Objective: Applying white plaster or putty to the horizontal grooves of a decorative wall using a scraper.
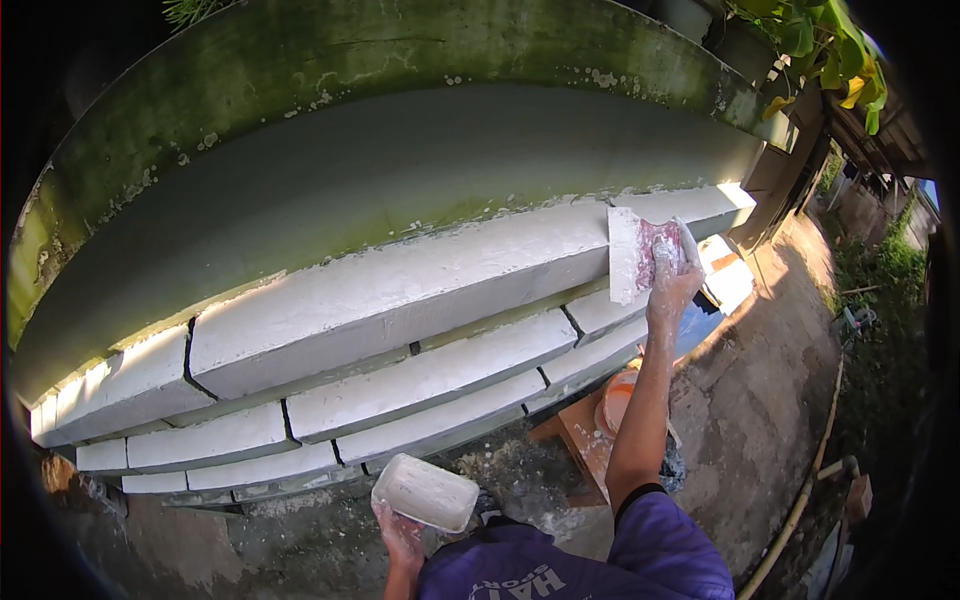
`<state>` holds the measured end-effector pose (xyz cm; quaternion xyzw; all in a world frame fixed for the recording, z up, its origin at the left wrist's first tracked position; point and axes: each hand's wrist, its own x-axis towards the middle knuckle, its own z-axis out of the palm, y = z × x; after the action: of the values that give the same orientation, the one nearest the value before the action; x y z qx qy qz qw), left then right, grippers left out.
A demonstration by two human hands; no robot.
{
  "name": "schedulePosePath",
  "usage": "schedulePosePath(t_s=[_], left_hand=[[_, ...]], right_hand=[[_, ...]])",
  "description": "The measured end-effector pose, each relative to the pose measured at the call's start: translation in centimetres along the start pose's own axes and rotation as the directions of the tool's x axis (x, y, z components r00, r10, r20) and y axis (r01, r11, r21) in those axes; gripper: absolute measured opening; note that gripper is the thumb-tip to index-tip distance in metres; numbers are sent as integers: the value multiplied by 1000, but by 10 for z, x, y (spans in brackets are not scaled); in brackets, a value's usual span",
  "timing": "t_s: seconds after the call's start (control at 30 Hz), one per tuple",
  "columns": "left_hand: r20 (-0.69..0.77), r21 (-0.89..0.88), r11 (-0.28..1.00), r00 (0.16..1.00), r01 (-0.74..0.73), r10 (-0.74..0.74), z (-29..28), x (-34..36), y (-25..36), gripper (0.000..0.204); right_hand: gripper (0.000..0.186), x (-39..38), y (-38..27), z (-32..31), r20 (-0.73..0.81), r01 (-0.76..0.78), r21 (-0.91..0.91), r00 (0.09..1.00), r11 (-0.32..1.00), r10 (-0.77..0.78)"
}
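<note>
My right hand, smeared with white, is closed round a wide putty knife with a reddish, white-caked middle. Its broad white blade lies over the front edge of the top ledge, towards the right end; whether it touches cannot be told. Low in front of my body, my left hand grips a white rectangular tub by its near left side. Pale paste seems to coat the tub's inside. Stepped white ledges run across the wall, split by dark vertical gaps.
Above the ledges stands a grey wall with a mossy green rim. An orange bucket and a wooden bench stand below my right forearm. A long pole lies along the path at right. Leaves hang top right.
</note>
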<state>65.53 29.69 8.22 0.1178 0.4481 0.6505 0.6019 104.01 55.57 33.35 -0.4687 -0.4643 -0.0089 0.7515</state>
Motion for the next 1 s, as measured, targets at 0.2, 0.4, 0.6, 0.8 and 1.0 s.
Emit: schedulePosePath(t_s=[0.2,0.4,0.6,0.8,1.0], left_hand=[[9,-18,999,1000,-28,28,-6,2,-2,49],[-15,-30,1000,1000,-6,6,0,-1,0,45],[-24,-8,1000,1000,9,-9,-7,-1,-2,45],[-53,-67,998,998,10,-14,-3,-1,2,46],[-58,-60,998,998,24,-27,0,-1,4,46]], right_hand=[[43,-10,-5,3,-55,23,27,998,999,-22],[46,-12,-1,3,-27,-118,127,992,985,123],[45,-12,17,-1,-16,-111,311,992,944,122],[42,-18,-2,13,-6,-40,182,999,983,42],[45,-33,-9,27,55,-90,210,995,974,80]])
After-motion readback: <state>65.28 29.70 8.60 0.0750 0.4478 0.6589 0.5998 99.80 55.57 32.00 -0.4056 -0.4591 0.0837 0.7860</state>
